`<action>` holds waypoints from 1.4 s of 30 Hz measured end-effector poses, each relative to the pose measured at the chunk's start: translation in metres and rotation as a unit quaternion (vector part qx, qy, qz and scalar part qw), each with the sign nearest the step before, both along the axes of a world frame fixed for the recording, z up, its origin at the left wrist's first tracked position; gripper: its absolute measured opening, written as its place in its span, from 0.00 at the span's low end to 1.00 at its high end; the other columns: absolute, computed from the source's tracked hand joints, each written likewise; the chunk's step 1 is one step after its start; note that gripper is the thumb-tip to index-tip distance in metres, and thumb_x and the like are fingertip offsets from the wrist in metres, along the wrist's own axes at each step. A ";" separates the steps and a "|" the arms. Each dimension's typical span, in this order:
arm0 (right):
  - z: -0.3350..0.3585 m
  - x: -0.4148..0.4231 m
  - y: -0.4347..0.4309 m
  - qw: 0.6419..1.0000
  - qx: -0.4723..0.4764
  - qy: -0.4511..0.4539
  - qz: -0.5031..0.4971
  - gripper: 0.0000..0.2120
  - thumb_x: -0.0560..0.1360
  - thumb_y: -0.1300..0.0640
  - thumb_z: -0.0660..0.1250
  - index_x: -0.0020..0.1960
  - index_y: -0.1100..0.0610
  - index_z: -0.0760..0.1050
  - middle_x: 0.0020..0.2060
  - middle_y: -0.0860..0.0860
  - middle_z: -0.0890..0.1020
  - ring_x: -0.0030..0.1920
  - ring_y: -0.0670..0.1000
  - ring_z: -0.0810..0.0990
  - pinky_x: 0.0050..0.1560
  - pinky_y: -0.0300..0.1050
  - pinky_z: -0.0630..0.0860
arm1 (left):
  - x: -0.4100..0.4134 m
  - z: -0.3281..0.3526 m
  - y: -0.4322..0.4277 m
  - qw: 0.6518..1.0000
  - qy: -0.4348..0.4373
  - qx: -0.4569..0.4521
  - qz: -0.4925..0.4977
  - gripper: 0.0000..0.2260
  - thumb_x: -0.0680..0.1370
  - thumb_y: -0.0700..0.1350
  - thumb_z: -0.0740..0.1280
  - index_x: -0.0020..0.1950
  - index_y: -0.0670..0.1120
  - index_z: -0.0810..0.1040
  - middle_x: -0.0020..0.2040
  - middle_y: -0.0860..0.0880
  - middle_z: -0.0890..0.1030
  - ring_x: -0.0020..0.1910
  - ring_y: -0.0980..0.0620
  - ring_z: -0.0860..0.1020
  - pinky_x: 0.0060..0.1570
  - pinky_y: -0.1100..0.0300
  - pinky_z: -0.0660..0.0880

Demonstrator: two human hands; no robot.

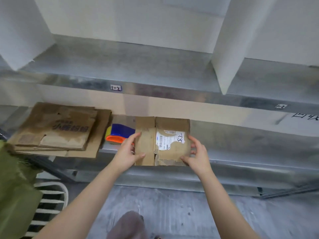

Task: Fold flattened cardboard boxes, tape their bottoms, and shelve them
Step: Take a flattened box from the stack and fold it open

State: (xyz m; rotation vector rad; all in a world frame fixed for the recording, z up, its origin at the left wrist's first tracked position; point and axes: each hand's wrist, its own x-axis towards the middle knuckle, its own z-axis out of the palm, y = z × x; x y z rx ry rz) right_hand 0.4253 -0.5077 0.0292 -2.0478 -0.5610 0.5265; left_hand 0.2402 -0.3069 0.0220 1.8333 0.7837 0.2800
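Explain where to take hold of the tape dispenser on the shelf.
Probably by its blue top, coming from above: the tape dispenser lies between the flattened stack and the held box, so its sides are crowded; the left hand partly hides its front.

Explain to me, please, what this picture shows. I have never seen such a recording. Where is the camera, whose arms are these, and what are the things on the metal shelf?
There is no machine here: a person works with two bare hands. The single picture comes from a camera worn on the person's head, looking forward and down, so both arms enter from below. The left hand and the right hand grip the two sides of a small cardboard box at the front of a metal shelf. The box's upper face shows a seam down the middle and a torn white label. To its left lie a blue and orange tape dispenser and a stack of flattened cardboard. White boxes stand on the shelf above.
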 end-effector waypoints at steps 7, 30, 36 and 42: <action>-0.010 0.034 -0.013 0.998 -0.024 0.013 -0.052 0.45 0.66 0.67 0.76 0.76 0.50 0.59 0.56 0.49 0.68 0.49 0.46 0.75 0.49 0.57 0.81 | 0.051 0.000 -0.019 0.999 0.009 -0.041 -0.031 0.38 0.73 0.43 0.75 0.76 0.54 0.58 0.70 0.51 0.65 0.53 0.61 0.73 0.41 0.72 0.74; -0.027 0.053 -0.002 0.993 0.103 -0.030 0.044 0.28 0.78 0.52 0.67 0.68 0.33 0.55 0.67 0.32 0.66 0.67 0.35 0.68 0.64 0.31 0.68 | 0.094 -0.020 -0.040 0.994 -0.006 0.100 -0.054 0.24 0.79 0.55 0.64 0.68 0.69 0.55 0.73 0.57 0.62 0.71 0.59 0.62 0.67 0.63 0.63; -0.029 0.060 -0.007 0.991 0.135 -0.002 0.025 0.23 0.76 0.49 0.69 0.65 0.33 0.65 0.63 0.30 0.72 0.65 0.38 0.73 0.64 0.37 0.72 | 0.104 -0.016 -0.042 0.994 -0.036 0.101 0.009 0.15 0.78 0.51 0.67 0.59 0.67 0.68 0.66 0.61 0.68 0.66 0.62 0.66 0.69 0.56 0.66; -0.027 0.057 0.004 0.986 0.163 0.001 0.029 0.23 0.77 0.55 0.69 0.70 0.46 0.67 0.65 0.36 0.73 0.66 0.35 0.70 0.66 0.32 0.67 | 0.108 -0.011 -0.038 0.996 0.013 0.087 0.002 0.28 0.76 0.55 0.69 0.72 0.61 0.61 0.71 0.56 0.66 0.69 0.57 0.65 0.67 0.58 0.64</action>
